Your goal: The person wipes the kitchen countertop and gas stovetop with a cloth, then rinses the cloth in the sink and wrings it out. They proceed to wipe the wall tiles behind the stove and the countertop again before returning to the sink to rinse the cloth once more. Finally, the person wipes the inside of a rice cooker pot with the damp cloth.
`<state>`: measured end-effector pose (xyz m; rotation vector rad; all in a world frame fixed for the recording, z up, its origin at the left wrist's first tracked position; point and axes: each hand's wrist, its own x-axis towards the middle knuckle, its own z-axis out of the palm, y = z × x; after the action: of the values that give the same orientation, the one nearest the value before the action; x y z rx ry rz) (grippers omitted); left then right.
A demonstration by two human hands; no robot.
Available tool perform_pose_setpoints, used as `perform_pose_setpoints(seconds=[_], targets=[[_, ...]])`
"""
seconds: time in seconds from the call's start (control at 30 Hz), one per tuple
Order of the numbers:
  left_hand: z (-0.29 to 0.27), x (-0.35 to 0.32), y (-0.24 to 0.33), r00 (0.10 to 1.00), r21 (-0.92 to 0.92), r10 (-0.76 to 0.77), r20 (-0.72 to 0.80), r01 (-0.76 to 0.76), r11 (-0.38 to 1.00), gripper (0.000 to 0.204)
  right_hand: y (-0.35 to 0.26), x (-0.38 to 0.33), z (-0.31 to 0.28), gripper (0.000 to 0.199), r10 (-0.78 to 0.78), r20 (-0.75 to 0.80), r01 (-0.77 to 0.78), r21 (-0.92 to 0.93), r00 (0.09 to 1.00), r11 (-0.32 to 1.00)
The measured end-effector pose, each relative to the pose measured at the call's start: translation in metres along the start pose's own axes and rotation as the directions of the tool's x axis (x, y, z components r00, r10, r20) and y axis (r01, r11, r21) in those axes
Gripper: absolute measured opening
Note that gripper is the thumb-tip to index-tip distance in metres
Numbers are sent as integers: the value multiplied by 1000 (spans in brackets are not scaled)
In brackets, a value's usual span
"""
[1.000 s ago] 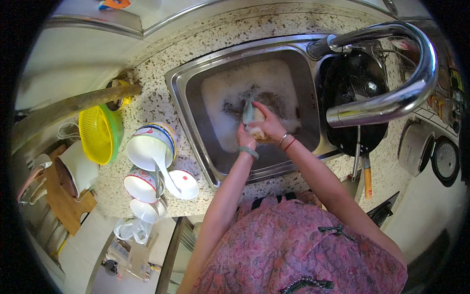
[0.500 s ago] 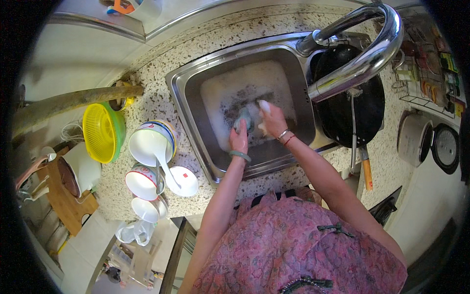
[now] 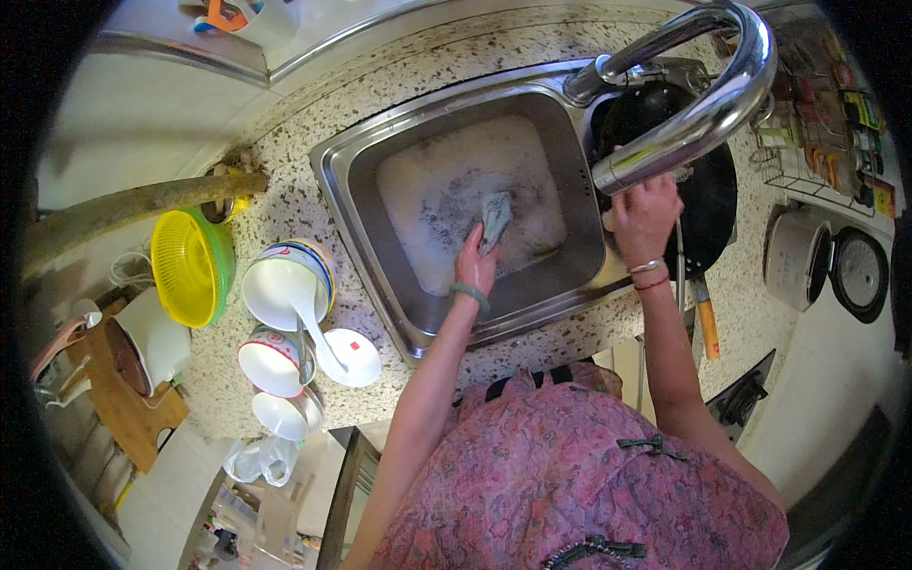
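Grey-green cloth [image 3: 495, 220] is gripped in my left hand [image 3: 475, 264], just over the sudsy water in the steel sink [image 3: 380, 275]. My right hand [image 3: 648, 217] is at the sink's right side, beneath the end of the chrome faucet [image 3: 698, 133] and over the near left part of a black wok [image 3: 711, 214]. The spout hides most of its fingers, so what they hold, if anything, does not show. A thin metal utensil handle [image 3: 680, 266] lies across the wok, beside its wooden handle [image 3: 707, 323].
Left of the sink stand stacked bowls [image 3: 275, 290] with a white ladle [image 3: 318, 323], more bowls [image 3: 271, 366] and a small white dish [image 3: 353, 359]. Farther left is a yellow basket [image 3: 180, 266]. A rice cooker [image 3: 800, 256] and wire rack [image 3: 817, 195] are at right.
My right hand, with a white item in its fingers before, has left the suds and moved right to the faucet and wok. My left hand has lifted the cloth slightly rightward.
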<state>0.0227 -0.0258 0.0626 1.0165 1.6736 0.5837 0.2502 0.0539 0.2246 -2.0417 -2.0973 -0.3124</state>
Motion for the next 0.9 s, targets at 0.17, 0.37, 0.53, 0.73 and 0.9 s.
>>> perform_pose_setpoints(seconds=[0.17,0.37,0.53,0.73,0.9], targets=[[-6,30,-37,938,-488,-337,-79,258,834,49,6,-26,59,37,-59,70,16,495,996,868],[-23,42,-54,836,-703,-542,84,436,563,52,-83,-43,186,46,95,836,-797,472,540,377],[-22,44,-39,814,-802,-521,257,480,355,50,-117,-75,253,34,-131,749,-223,353,649,909],[-4,56,-27,742,-817,-579,338,536,210,57,-120,-72,228,20,27,744,-490,412,668,768],[-13,79,-58,741,-758,-306,598,647,84,50,-145,-57,100,34,-430,586,-378,793,687,478]])
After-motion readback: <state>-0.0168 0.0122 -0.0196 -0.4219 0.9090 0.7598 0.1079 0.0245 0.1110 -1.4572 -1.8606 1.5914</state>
